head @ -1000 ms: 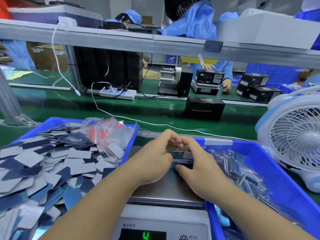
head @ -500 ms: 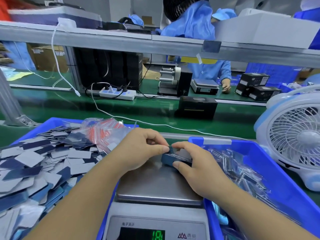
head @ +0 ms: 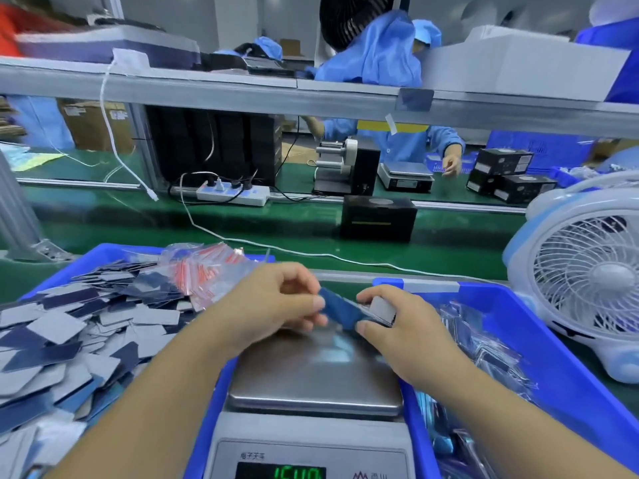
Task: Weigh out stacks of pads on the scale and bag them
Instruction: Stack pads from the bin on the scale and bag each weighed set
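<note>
Hands meet above the far edge of the scale's steel pan (head: 311, 375): the left hand (head: 273, 305) pinches the near end of a blue stack of pads (head: 340, 312) between thumb and curled fingers, and the right hand (head: 404, 326) grips the other end, thumb beneath and fingers curled over the top. That stack is tilted, lifted clear of the pan as far as can be told. The scale (head: 311, 454) shows blurred green digits on its display (head: 299, 473). To the left a blue bin (head: 86, 261) is heaped with loose blue and grey pads (head: 69, 337) and a bundle of red-striped zip bags (head: 204, 271). To the right a second blue bin (head: 539, 344) holds filled clear bags (head: 484, 344), and a white desk fan (head: 587, 274) stands just beside it
</note>
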### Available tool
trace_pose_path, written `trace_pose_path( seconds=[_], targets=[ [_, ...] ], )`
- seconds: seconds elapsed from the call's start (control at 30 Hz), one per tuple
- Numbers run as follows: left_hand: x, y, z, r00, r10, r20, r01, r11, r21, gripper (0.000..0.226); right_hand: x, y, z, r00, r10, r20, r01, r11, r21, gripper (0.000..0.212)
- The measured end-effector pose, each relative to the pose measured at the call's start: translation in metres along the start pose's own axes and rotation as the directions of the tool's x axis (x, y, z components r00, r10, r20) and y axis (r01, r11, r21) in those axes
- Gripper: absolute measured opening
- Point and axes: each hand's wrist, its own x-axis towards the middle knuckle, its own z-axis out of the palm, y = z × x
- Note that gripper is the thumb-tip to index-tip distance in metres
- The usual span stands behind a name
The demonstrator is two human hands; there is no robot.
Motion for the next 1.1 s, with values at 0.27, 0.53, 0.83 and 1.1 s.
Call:
trace_pose_path(
  seconds=[0.27, 0.53, 0.83, 1.1],
  targets=[
    [0.004, -0.005, 0.001, 0.985, 0.174, -0.014, -0.121, 0.738, 0.664, 0.017, -0.003, -0.005, -0.005, 0.983, -0.076, 0.164, 0.09, 0.993, -0.079, 0.041],
    [0.001, -0.005, 0.003, 0.986, 0.132, 0.098, -0.163, 0.739, 0.653, 0.015, -0.006, -0.009, -0.001, 0.974, -0.124, 0.188, 0.135, 0.99, -0.046, 0.047],
    [0.001, -0.008, 0.016, 0.978, 0.203, 0.043, -0.179, 0.726, 0.664, 0.027, -0.008, -0.011, 0.0, 0.981, -0.081, 0.175, 0.07, 0.995, 0.069, 0.045],
    [-0.003, -0.002, 0.031, 0.972, 0.211, 0.104, -0.225, 0.711, 0.666, 0.024, -0.01, -0.018, 0.008, 0.99, -0.077, 0.114, 0.055, 0.98, 0.189, 0.039]
  ],
)
